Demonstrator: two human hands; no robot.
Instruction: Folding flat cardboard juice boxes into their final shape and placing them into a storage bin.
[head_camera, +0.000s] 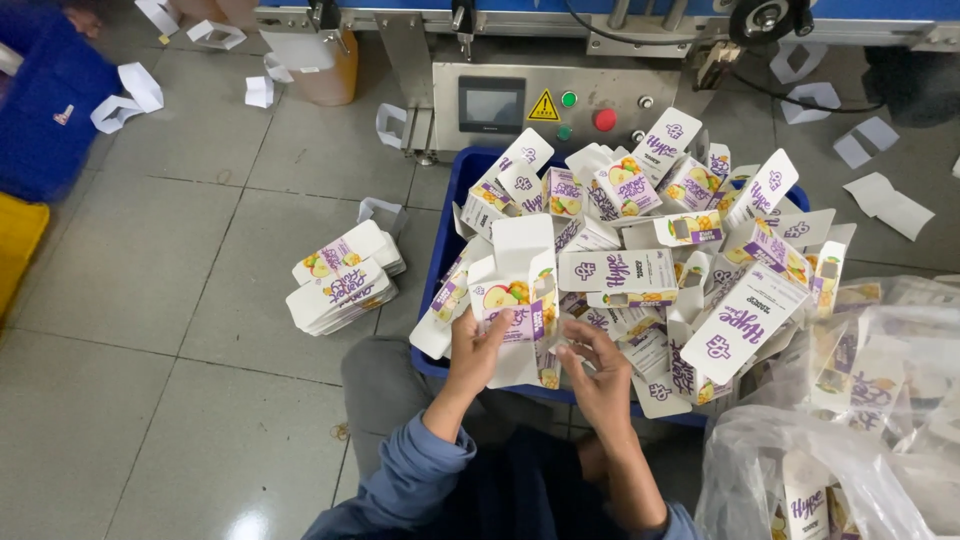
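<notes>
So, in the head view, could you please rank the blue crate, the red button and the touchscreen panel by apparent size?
1. blue crate, largest.
2. touchscreen panel.
3. red button, smallest.
The machine parts lie farther off, yet the order is clear.

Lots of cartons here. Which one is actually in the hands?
The upright carton at the crate's near-left edge, top flap open. The left hand grips it and the right hand touches its lower edge; the rest lie loose.

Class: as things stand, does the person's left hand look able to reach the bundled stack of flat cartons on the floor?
Probably yes: the stack lies on open floor beside the left hand, nothing between, though that hand holds a carton.
</notes>
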